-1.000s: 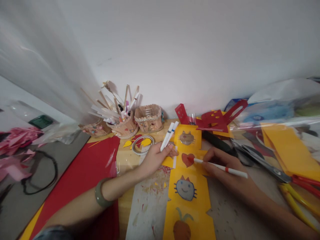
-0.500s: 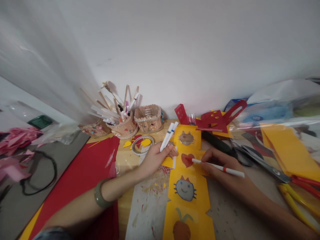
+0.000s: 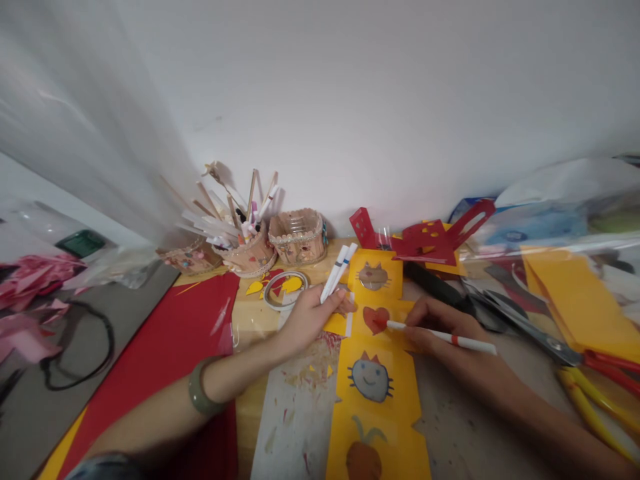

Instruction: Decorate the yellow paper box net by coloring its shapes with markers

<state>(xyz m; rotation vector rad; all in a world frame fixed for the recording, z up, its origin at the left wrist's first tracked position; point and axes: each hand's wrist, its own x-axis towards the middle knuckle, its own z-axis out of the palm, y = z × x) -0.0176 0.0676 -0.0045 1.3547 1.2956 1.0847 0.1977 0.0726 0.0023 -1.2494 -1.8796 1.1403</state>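
The right hand (image 3: 459, 360) pinches a red-banded marker (image 3: 455, 340), tip at the heart (image 3: 376, 321) on the yellow card (image 3: 404, 380), stretching from near the table's (image 3: 247, 427) far edge; the left hand (image 3: 309, 321) grasps white markers (image 3: 333, 273), curled fingers seemingly touching the card's left edge

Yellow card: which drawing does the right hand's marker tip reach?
The red heart, directly below the brown cat face; the marker reaches only this drawing.

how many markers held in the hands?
3. Two white markers side by side in the left hand; one red-banded marker in the right hand, tip at the red heart. The left hand's fingers could hide another.
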